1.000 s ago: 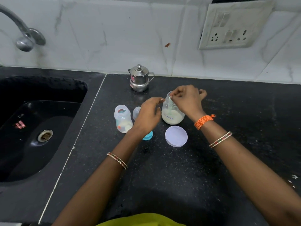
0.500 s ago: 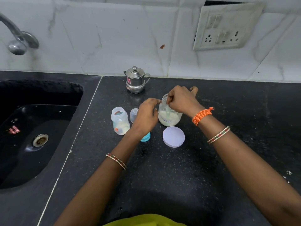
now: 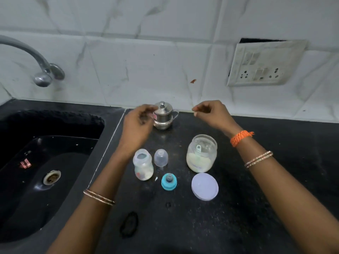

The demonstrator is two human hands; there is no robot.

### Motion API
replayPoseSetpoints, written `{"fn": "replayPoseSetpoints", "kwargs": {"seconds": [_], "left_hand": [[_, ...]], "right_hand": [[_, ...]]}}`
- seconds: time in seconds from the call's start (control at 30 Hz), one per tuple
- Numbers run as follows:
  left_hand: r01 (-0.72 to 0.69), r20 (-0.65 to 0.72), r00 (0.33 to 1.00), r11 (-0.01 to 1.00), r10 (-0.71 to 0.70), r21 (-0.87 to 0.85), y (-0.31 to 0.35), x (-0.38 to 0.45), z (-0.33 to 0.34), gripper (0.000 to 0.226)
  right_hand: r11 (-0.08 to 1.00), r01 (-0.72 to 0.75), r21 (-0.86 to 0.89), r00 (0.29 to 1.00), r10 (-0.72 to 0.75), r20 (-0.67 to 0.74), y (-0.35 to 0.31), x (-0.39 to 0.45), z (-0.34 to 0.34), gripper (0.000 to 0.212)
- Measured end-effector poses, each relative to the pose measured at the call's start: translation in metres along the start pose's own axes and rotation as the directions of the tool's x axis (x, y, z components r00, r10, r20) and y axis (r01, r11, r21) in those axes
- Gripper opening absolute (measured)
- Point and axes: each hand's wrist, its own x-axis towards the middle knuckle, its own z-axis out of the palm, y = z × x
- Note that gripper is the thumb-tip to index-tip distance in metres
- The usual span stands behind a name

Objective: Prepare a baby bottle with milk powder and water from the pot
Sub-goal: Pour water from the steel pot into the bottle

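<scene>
Reaching: left hand (image 3: 136,125), loosely curled and empty, beside small lidded steel pot (image 3: 163,116) at black counter's (image 3: 238,217) back edge
Right hand (image 3: 212,112): fingers pinched, contents unclear
Bottle: open clear baby bottle (image 3: 143,165) mid-counter, near the sink-side edge
Risk: one-handed lift could tip pot, spill water
Risk: sleeve or arm may knock open glass powder jar (image 3: 201,153)

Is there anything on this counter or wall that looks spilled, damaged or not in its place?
Yes. The socket plate hangs askew off the wall, with a dark gap behind its top edge. A small white speck, perhaps spilled powder, lies on the counter between the open baby bottle and the blue teat ring. A reddish stain marks the tiles.
</scene>
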Motion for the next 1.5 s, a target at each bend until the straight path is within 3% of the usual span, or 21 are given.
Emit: {"fn": "replayPoseSetpoints", "kwargs": {"seconds": [0.1, 0.2, 0.3, 0.33, 0.5, 0.73, 1.03, 1.37, 1.5], "left_hand": [[0.1, 0.02, 0.995, 0.995, -0.1, 0.002, -0.026, 0.034, -0.018, 0.03], [0.202, 0.08, 0.975, 0.978, -0.205, 0.052, -0.061, 0.057, -0.023, 0.028], [0.275, 0.15, 0.946, 0.957, -0.286, 0.09, -0.086, 0.066, -0.018, 0.031], [0.293, 0.169, 0.938, 0.952, -0.304, 0.09, -0.092, 0.067, -0.016, 0.031], [0.342, 0.212, 0.916, 0.939, -0.34, 0.026, -0.102, 0.066, -0.01, 0.029], [0.301, 0.224, 0.931, 0.953, -0.288, -0.024, -0.072, 0.06, -0.009, 0.026], [0.263, 0.18, 0.957, 0.946, -0.23, -0.189, -0.046, 0.016, -0.035, 0.027], [0.322, 0.031, 0.945, 0.906, -0.326, -0.274, -0.065, -0.064, -0.043, 0.022], [0.403, 0.085, 0.913, 0.852, -0.399, -0.335, -0.08, -0.102, -0.035, 0.019]], "right_hand": [[0.978, -0.139, 0.156, 0.985, 0.12, 0.127, 0.023, 0.039, 0.026, 0.031], [0.955, -0.262, 0.14, 0.918, 0.202, 0.341, 0.039, 0.073, 0.054, 0.044], [0.951, -0.274, 0.142, 0.859, 0.176, 0.48, 0.044, 0.093, 0.078, 0.025], [0.95, -0.268, 0.163, 0.86, 0.159, 0.484, 0.044, 0.098, 0.083, 0.02], [0.944, -0.248, 0.216, 0.88, 0.126, 0.459, 0.054, 0.109, 0.088, 0.033], [0.949, -0.205, 0.241, 0.943, 0.126, 0.307, 0.047, 0.079, 0.055, 0.037], [0.897, 0.051, 0.439, 0.997, -0.071, 0.029, -0.025, 0.023, 0.002, 0.042], [0.925, 0.065, 0.375, 0.98, -0.13, 0.152, -0.048, -0.048, 0.007, 0.035], [0.963, 0.081, 0.257, 0.974, -0.131, 0.185, -0.045, -0.062, 0.012, 0.032]]}}
